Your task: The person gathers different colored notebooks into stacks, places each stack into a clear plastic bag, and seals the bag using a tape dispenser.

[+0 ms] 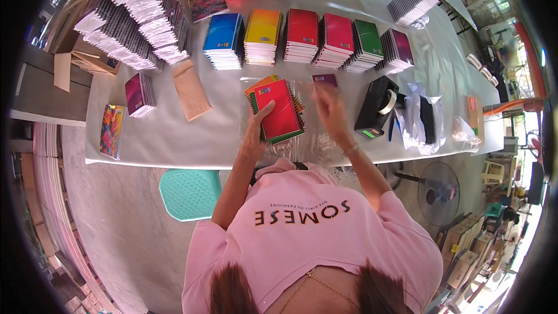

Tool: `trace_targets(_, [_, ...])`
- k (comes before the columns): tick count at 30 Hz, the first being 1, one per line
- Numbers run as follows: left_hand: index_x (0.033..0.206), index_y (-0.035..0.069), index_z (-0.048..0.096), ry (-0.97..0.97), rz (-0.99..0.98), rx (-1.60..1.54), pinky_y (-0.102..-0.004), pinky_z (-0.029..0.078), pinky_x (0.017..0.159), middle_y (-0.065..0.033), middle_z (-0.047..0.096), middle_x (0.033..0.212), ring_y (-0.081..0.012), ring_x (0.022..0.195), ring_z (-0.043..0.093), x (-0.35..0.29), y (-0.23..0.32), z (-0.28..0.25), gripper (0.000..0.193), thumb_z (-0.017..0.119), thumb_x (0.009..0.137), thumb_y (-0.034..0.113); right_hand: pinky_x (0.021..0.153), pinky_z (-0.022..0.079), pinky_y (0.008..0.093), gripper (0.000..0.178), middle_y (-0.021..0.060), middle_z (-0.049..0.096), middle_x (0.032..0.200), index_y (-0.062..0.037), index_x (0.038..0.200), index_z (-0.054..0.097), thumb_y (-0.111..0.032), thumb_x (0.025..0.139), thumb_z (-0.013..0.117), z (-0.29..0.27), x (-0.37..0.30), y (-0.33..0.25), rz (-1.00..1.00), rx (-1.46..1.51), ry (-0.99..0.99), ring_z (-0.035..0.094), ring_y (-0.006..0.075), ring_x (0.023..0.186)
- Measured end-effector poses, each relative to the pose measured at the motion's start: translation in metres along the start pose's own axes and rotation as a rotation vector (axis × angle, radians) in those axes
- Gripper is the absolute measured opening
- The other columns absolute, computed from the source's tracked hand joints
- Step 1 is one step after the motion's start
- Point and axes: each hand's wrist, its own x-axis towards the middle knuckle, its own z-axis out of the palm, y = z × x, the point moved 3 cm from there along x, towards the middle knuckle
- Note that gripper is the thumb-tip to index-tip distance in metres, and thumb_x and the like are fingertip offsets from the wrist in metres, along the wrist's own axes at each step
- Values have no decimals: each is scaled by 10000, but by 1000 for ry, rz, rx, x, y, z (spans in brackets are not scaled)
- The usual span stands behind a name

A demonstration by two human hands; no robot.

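Observation:
My left hand (256, 130) grips a fanned bunch of small spiral notebooks, its thumb lying on the red notebook (279, 106) on top. Edges of a green notebook (286, 137) and an orange-yellow one (260, 84) stick out beneath. My right hand (329, 109) is a little to the right, fingers closed at the lower edge of a purple notebook (324, 79); the fingers are slightly blurred and cover much of it. Clear plastic film (299, 152) lies under and around the bunch. Beyond stand stacks of blue (222, 34), yellow (263, 29), red (302, 28), pink (337, 34), green (368, 39) and purple (397, 45) notebooks.
Tall wrapped notebook stacks (145, 11) fill the back left. A brown envelope (192, 90), purple stack (139, 94) and colourful packet (111, 131) lie left. On the right are a black tape dispenser (375, 110) and plastic-wrapped notebooks (427, 119). A turquoise stool (190, 194) stands below the table.

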Motion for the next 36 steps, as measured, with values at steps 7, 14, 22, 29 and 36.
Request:
trace_targets(7, [1308, 193, 349, -116, 509, 467, -453, 576, 764, -90, 533, 1190, -251, 1054, 612, -22, 5, 15, 632, 722, 808, 293, 882, 362, 594, 783, 174, 505, 1228, -110, 1370, 372, -265, 717, 775, 4, 1, 103, 673, -744, 36, 466, 423, 1140])
trace_targets(14, [1325, 161, 331, -40, -33, -26, -469, 565, 805, -108, 516, 1211, -254, 1081, 590, -9, 0, 5, 648, 694, 836, 382, 867, 449, 457, 634, 181, 613, 1074, -77, 1276, 473, -200, 723, 758, -10, 11, 117, 399, -456, 104, 580, 346, 1029])
trace_targets(22, [1299, 87, 417, 0, -24, -16, -451, 551, 846, -117, 575, 1170, -257, 1021, 621, -5, -11, -8, 610, 633, 867, 461, 812, 443, 475, 356, 214, 643, 911, -67, 1142, 562, -145, 812, 667, -27, 11, 117, 379, -323, 182, 604, 367, 965])
trace_targets(29, [1350, 107, 349, -55, -41, -17, -480, 550, 857, -131, 544, 1225, -267, 1073, 605, -16, -3, -12, 667, 577, 884, 527, 1022, 290, 390, 290, 120, 615, 1134, -127, 1132, 627, -50, 856, 578, -51, 34, -23, 263, -463, -87, 521, 245, 1121])
trace_targets(36, [1359, 52, 394, -216, -85, -75, -402, 538, 890, -136, 538, 1277, -253, 1054, 620, -24, -12, -17, 748, 475, 883, 623, 1116, 180, 468, 506, 79, 513, 1336, -189, 1172, 620, 88, 757, 539, 11, 32, -113, -177, -417, -692, 348, 278, 1340])
